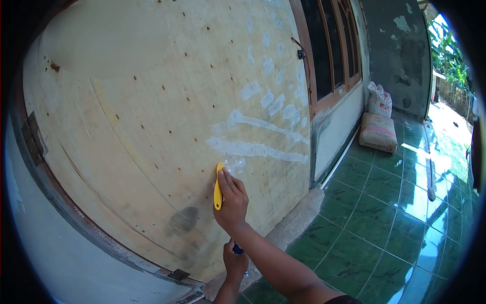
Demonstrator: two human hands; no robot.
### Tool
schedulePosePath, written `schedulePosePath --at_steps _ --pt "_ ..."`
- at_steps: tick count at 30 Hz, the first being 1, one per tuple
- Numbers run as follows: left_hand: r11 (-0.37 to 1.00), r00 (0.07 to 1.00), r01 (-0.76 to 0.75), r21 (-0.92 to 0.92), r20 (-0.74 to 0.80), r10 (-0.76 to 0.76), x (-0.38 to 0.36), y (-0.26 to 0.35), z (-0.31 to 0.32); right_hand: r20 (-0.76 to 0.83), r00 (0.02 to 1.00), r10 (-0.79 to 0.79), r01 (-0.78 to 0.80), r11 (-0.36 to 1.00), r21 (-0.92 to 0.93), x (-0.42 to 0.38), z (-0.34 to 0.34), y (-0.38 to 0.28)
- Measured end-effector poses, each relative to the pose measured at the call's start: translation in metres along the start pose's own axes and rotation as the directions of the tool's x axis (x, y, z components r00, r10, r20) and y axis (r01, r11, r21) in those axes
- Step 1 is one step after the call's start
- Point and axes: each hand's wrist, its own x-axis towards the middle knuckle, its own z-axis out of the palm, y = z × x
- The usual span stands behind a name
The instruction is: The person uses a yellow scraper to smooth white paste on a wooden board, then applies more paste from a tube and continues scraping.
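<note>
My right hand (232,200) is closed around a yellow-handled putty knife (218,187), pressed up close to a pale plywood panel (152,182). The blade is hidden behind my fingers and the handle. White filler smears (258,150) run across the panel just above and to the right of this hand. Lower down, partly behind my right forearm, my left hand (235,263) is closed on a dark blue object (237,249); most of it is covered, so its kind does not show.
Metal hinges (34,133) sit on the panel's left edge. To the right are a brown-framed window (331,55), two stacked sacks (378,133) and a green tiled floor (349,223). A white pipe (340,158) runs along the wall's foot, and a long bar (430,172) lies on the tiles.
</note>
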Motion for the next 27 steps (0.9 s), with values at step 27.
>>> schedulePosePath --at_steps 27 --pt "0.993 1.0 -0.019 -0.115 -0.011 0.018 0.009 -0.004 -0.006 -0.017 1.0 0.022 -0.019 0.99 0.143 -0.003 0.0 -0.014"
